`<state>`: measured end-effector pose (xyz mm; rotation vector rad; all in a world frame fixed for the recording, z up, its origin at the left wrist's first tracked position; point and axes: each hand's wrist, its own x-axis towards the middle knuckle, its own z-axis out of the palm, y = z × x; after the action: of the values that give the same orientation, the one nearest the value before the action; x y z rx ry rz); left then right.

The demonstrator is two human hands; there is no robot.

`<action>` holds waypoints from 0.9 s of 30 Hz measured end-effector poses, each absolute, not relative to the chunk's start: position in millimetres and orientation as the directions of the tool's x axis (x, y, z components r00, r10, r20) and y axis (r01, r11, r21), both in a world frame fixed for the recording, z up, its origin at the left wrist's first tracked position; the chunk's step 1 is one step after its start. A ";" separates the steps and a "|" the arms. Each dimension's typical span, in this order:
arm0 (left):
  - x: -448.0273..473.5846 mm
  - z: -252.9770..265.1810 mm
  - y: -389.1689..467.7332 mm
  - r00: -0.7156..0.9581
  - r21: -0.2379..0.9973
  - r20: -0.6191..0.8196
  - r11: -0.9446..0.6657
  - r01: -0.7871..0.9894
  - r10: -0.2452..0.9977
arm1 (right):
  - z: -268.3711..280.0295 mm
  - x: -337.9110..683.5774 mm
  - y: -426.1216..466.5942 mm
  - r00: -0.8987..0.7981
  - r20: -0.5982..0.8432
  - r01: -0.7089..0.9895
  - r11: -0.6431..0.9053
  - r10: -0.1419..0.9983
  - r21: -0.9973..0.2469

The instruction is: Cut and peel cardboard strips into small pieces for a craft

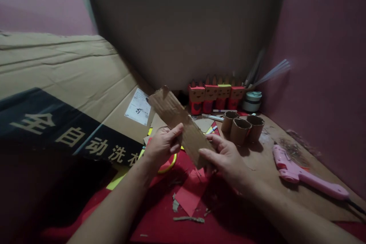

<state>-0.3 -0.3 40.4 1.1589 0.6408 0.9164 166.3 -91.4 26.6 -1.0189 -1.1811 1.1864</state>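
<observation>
A long strip of brown corrugated cardboard (pixel 187 131) is held up between my two hands, slanting from upper left to lower right. My left hand (pixel 166 143) pinches its left edge near the middle, thumb on top. At the lower right end, my right hand (pixel 224 156) grips the strip, thumb on its face and fingers behind. Under it, a red paper piece (pixel 191 194) and torn cardboard scraps (pixel 188 219) lie on the red table surface (pixel 160 213). Yellow-handled scissors (pixel 171 166) are partly hidden behind my left hand.
Three cardboard tubes (pixel 241 129) stand right of centre, with a pink glue gun (pixel 309 179) farther right. Several red figures with cardboard faces (pixel 211 97) line the back beside a pale green-lidded jar (pixel 253 101). A large cardboard sheet (pixel 63 65) leans at left. Markers (pixel 213 117) lie behind.
</observation>
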 end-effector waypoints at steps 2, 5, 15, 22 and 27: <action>-2.8 40.8 -0.3 0.522 0.949 0.004 0.162 -0.272 0.853 | 21.5 161.4 -99.9 -0.023 0.221 -0.049 0.220 0.975 -0.974; -12.8 51.0 1.8 0.528 0.929 -0.026 0.215 -0.300 0.849 | 21.6 155.2 -112.5 -0.124 0.488 0.149 0.503 0.864 -0.852; -26.2 62.4 17.2 0.297 0.926 -0.082 0.183 -0.330 0.951 | 2.1 150.5 -114.9 -0.246 0.347 0.293 0.411 0.905 -0.864; -15.6 55.0 6.1 0.476 0.962 0.012 0.118 -0.244 0.880 | 5.4 145.3 -110.3 -0.419 0.031 -0.602 -0.253 0.907 -0.758; -9.6 56.7 -6.8 0.639 0.950 0.040 0.170 -0.264 0.769 | 3.7 145.9 -107.4 -0.488 -0.058 -0.574 -0.370 0.871 -0.731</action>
<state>-9.6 -6.8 56.7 1.1854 0.5170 0.7812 145.9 -107.4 3.7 -0.5544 -0.8167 1.9667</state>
